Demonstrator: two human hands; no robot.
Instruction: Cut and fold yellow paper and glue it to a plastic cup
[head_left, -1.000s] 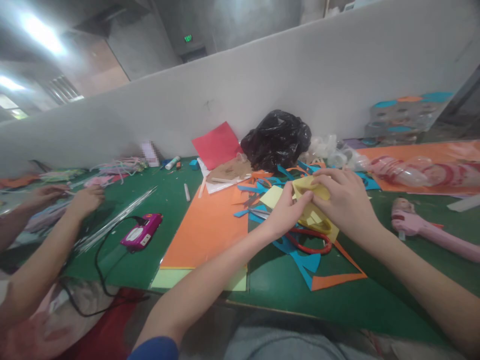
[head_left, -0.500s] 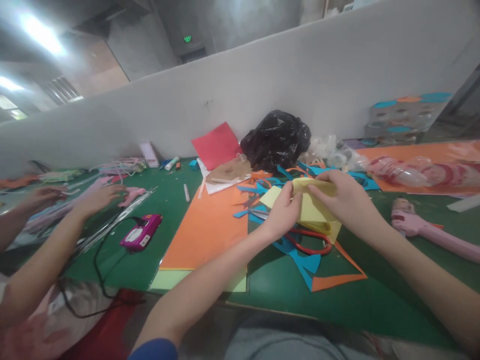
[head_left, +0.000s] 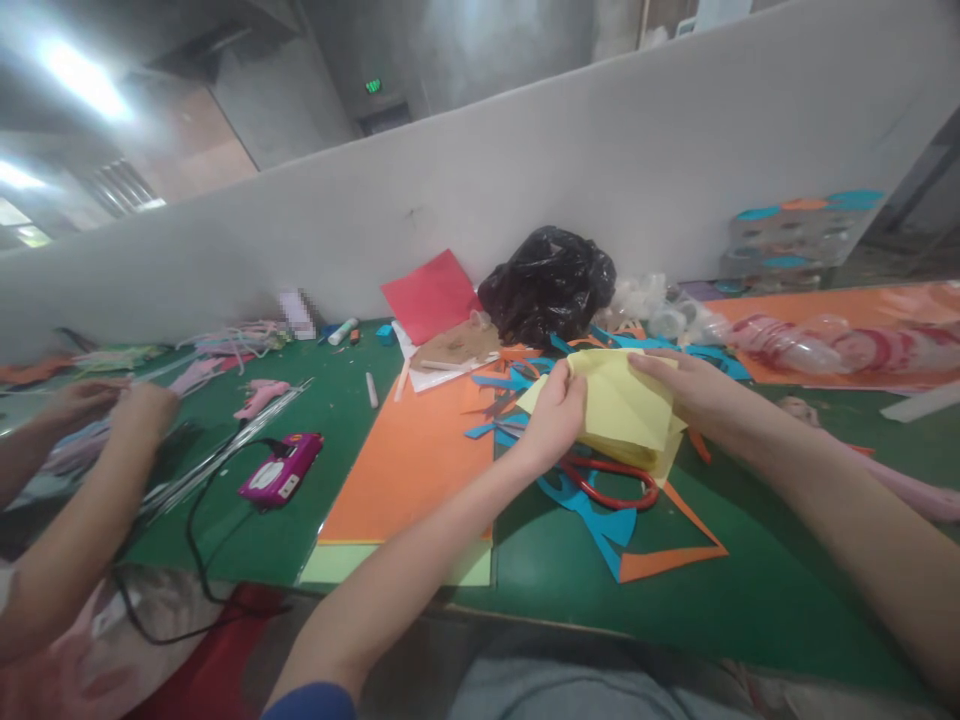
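Note:
A folded piece of yellow paper [head_left: 626, 400] is held up between my two hands, its layers showing along the lower edge. My left hand [head_left: 556, 415] pinches its left side, thumb near the top. At its upper right, my right hand [head_left: 679, 385] is closed on the paper, with most of the fingers behind it. Below the paper lie scissors with red handles [head_left: 611, 485], their blades pointing left. Blue paper scraps [head_left: 607, 525] and an orange paper strip [head_left: 671, 565] are spread around the scissors on the green table.
Orange sheets [head_left: 420, 460] lie to the left, with a black plastic bag [head_left: 551, 285] and red paper [head_left: 431, 295] behind. Plastic bottles [head_left: 817, 345] and a pink tool [head_left: 892, 475] are on the right. A co-worker's hands [head_left: 142, 415] work at the left near a purple device [head_left: 281, 470].
The yellow paper has been turned and opened out so that a broader face shows. My right hand's fingers have moved behind it. The co-worker's hand has drawn back left.

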